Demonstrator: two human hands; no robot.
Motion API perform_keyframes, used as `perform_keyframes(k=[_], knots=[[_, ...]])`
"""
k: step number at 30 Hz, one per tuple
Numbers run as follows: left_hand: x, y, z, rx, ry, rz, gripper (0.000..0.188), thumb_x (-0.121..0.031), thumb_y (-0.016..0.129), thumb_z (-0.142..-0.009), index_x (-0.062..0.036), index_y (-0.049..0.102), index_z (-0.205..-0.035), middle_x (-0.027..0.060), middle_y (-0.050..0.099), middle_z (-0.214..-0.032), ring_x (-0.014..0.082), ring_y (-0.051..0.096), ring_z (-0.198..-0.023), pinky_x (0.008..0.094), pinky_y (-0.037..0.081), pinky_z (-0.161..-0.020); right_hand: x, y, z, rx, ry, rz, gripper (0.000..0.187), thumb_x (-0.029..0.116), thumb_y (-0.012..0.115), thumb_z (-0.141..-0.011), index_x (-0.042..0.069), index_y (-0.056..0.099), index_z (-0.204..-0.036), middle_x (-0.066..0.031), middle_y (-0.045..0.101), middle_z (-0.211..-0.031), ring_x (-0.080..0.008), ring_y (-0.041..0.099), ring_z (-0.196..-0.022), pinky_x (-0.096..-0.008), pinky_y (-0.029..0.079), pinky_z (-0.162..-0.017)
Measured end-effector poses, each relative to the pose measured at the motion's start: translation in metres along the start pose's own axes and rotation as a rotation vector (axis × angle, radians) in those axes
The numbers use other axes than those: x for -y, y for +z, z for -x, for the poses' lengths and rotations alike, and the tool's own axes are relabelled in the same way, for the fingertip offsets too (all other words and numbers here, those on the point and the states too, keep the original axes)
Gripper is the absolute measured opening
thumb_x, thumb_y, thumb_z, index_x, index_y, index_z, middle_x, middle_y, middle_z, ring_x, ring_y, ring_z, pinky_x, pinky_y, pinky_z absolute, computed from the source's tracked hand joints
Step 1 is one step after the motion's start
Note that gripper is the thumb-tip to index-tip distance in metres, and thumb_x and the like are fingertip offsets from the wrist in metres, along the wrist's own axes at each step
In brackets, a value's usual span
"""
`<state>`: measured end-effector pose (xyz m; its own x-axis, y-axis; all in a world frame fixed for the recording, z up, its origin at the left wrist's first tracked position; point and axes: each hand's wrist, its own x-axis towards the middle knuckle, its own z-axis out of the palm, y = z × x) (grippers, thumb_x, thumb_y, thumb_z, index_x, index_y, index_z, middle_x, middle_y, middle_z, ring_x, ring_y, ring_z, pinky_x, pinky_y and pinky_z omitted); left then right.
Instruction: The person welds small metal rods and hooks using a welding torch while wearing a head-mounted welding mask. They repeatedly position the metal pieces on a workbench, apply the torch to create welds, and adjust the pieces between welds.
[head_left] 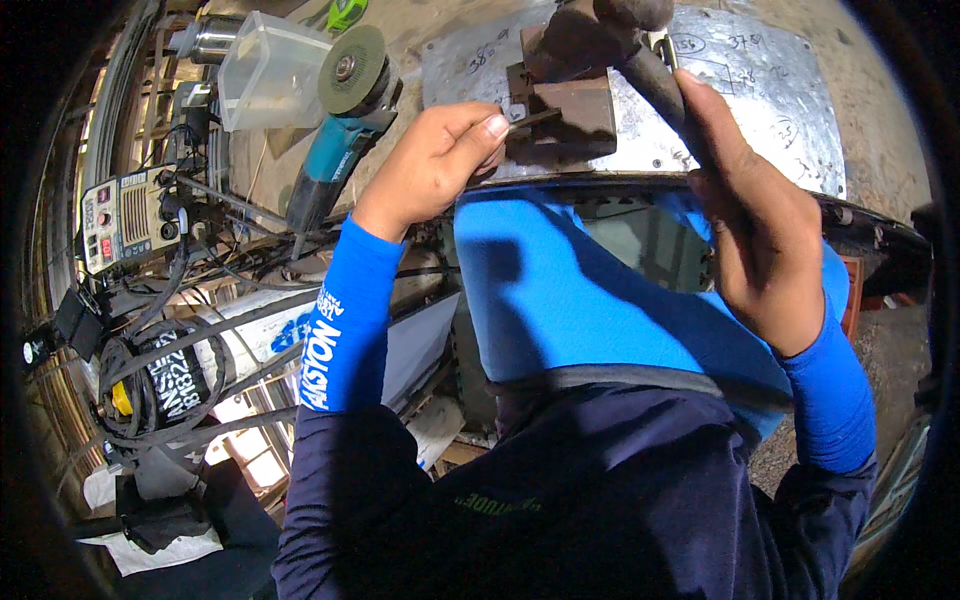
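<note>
The table [428, 18] carries grinder [335, 160], bin [268, 80], metal plate [812, 120].

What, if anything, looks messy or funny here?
The dark cables on the left look messy, looping over one another in a tangle. The metal plate has handwriting on it, which looks unusual but may be on purpose. I can't see any spill.

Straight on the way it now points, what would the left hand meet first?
The left hand would probably meet the brown metal block first, though depth is unclear here.
</note>
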<state>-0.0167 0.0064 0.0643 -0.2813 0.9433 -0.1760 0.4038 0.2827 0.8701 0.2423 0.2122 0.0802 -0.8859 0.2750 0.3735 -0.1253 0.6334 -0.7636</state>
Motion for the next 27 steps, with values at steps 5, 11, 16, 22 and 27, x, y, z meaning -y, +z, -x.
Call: perform_keyframes(k=[5, 11, 16, 22, 27], knots=[[0.003, 0.001, 0.002, -0.022, 0.012, 0.078, 0.042, -0.033, 0.052, -0.113, -0.0032, 0.052, -0.083, -0.002, 0.049, -0.072, 0.0101, 0.043, -0.07, 0.0297, 0.039, -0.064, 0.003, -0.009, -0.005, 0.143, 0.122, 0.022, 0.065, -0.015, 0.059, -0.093, 0.007, 0.057, -0.154, -0.029, 0.071, -0.11, -0.0359, 0.074, -0.093, -0.0324, 0.053, -0.089], [-0.004, 0.002, 0.0, -0.006, -0.006, 0.041, 0.045, -0.034, 0.049, -0.115, -0.0039, 0.051, -0.082, -0.0003, 0.05, -0.075, 0.0104, 0.044, -0.074, 0.0291, 0.039, -0.069, 0.001, 0.003, 0.003, 0.045, 0.125, -0.032, 0.061, -0.013, 0.06, -0.096, 0.005, 0.057, -0.154, -0.0298, 0.07, -0.127, -0.0246, 0.075, -0.106, -0.0292, 0.052, -0.094], [-0.006, 0.004, 0.005, -0.036, -0.016, 0.013, 0.045, -0.036, 0.05, -0.114, -0.0054, 0.05, -0.081, -0.0008, 0.048, -0.075, 0.0106, 0.042, -0.074, 0.0286, 0.038, -0.069, -0.008, -0.009, 0.005, 0.0, 0.097, -0.069, 0.05, -0.002, 0.061, -0.104, 0.001, 0.056, -0.154, -0.0208, 0.066, -0.146, -0.0243, 0.065, -0.133, -0.0326, 0.045, -0.112], [0.003, 0.006, -0.001, -0.021, 0.01, -0.091, 0.044, -0.037, 0.052, -0.114, -0.0017, 0.055, -0.088, 0.0016, 0.052, -0.081, 0.0117, 0.045, -0.077, 0.0289, 0.04, -0.071, -0.033, -0.053, 0.045, -0.444, 0.52, -0.096, 0.042, 0.016, 0.064, -0.11, 0.001, 0.062, -0.149, 0.0004, 0.064, -0.088, -0.0028, 0.049, -0.068, -0.021, 0.039, -0.057], [0.021, 0.005, -0.004, -0.11, 0.287, -0.262, 0.041, -0.036, 0.056, -0.112, 0.0028, 0.062, -0.099, 0.01, 0.06, -0.104, 0.0187, 0.057, -0.091, 0.0315, 0.047, -0.084, -0.191, -0.17, 0.099, -0.368, 0.364, 0.64, 0.038, 0.02, 0.069, -0.107, 0.003, 0.068, -0.142, -0.0124, 0.073, -0.129, -0.0168, 0.069, -0.11, -0.0297, 0.055, -0.094]])
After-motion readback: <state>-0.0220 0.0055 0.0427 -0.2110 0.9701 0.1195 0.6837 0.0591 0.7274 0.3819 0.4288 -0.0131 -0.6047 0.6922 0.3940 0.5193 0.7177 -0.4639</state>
